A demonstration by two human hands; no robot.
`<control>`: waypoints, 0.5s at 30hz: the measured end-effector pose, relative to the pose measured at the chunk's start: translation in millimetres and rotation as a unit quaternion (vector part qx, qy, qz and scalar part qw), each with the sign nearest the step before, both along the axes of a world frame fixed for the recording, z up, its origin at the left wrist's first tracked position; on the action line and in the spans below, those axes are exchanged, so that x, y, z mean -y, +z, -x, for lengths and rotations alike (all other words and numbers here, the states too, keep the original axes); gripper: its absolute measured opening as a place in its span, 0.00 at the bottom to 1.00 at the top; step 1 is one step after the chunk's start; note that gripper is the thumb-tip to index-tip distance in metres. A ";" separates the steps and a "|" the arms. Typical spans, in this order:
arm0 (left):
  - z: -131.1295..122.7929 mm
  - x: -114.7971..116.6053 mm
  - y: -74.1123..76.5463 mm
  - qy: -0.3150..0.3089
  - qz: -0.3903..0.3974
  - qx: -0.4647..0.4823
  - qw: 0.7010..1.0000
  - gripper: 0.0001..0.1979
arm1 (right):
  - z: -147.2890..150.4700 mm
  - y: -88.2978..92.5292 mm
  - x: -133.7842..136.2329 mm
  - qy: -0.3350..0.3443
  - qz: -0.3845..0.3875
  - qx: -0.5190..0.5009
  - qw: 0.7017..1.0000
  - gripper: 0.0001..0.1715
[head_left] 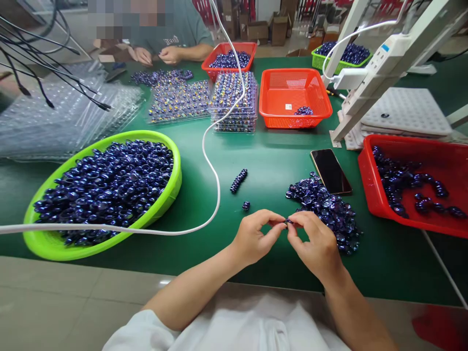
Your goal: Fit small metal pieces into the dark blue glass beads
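Observation:
My left hand (260,235) and my right hand (310,239) meet over the front of the green table, fingertips pinched together. Between them is a small dark, shiny blue-purple piece (288,221), mostly covered by the fingers. Just right of my right hand lies a loose pile of glossy dark blue-purple cap-like pieces (329,207). Ahead of my left hand rests a short dark blue piece (246,206), and beyond it a longer ridged row of joined blue pieces (239,181).
A green basket (177,170) full of shiny blue pieces stands left; a white cable (215,195) crosses it. A phone (331,170) and red bin (369,190) lie right. Behind are an orange basket (266,114), stacked clear trays (234,109) and a co-worker's hands (170,54).

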State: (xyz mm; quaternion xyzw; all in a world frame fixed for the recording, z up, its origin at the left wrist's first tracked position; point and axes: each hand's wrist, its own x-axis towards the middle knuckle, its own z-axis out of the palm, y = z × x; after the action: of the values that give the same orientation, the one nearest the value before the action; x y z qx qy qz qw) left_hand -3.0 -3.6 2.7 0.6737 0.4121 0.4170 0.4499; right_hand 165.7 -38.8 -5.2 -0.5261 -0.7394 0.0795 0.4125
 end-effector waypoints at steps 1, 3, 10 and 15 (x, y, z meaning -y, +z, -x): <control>-0.5 -1.1 -0.6 -0.003 0.064 0.027 0.998 0.06 | 0.7 -0.4 0.2 -0.003 -0.013 0.008 1.000 0.16; 0.1 -4.5 -1.8 -0.025 0.206 0.104 0.973 0.09 | 1.2 -0.2 1.1 -0.006 -0.021 0.011 1.000 0.17; 7.1 -14.5 -10.2 -0.120 0.431 0.231 0.864 0.13 | -1.1 3.0 1.6 0.061 0.042 -0.030 0.997 0.16; 9.0 -14.2 -6.6 -0.114 0.393 0.216 0.886 0.14 | -3.1 1.2 1.2 0.075 0.050 -0.011 0.996 0.13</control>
State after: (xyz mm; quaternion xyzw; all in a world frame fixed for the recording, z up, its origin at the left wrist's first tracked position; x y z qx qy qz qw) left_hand -12.0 10.6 -4.0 0.3774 0.3550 0.3017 0.8004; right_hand 168.8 -40.0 -4.1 -0.4882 -0.7676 0.1528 0.3863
